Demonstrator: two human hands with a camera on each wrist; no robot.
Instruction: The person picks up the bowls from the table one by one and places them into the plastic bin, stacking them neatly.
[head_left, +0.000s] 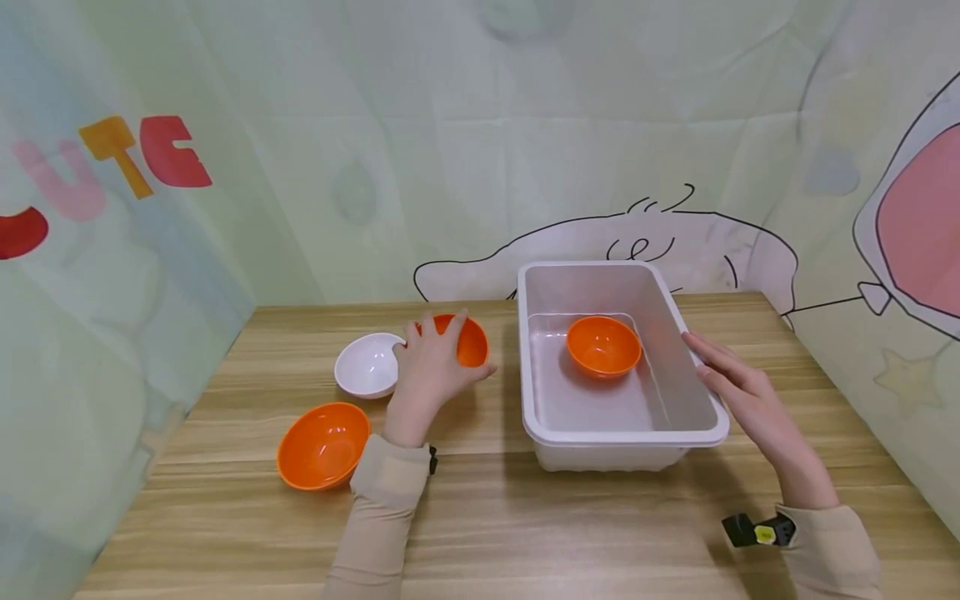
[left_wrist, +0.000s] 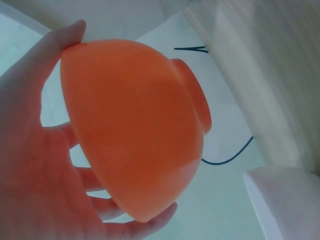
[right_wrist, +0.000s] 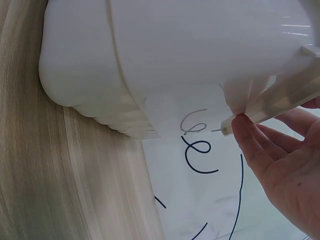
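Note:
My left hand (head_left: 435,375) grips an orange bowl (left_wrist: 135,125) by its rim, thumb on one side and fingers spread along the other. The bowl is tilted above the table, its foot visible in the left wrist view; in the head view the hand covers part of it. At the right, my right hand (head_left: 738,387) holds the side rim of a white plastic tub (head_left: 626,437) with thumb and fingertips. Inside the tub, a second orange bowl (head_left: 603,350) sits upright on the floor.
A white bowl (head_left: 367,367), partly behind my left hand, stands on the wooden table (head_left: 480,533). Nearer me at the left is another orange bowl (head_left: 322,450). A printed curtain (head_left: 465,167) hangs behind the table's far edge.

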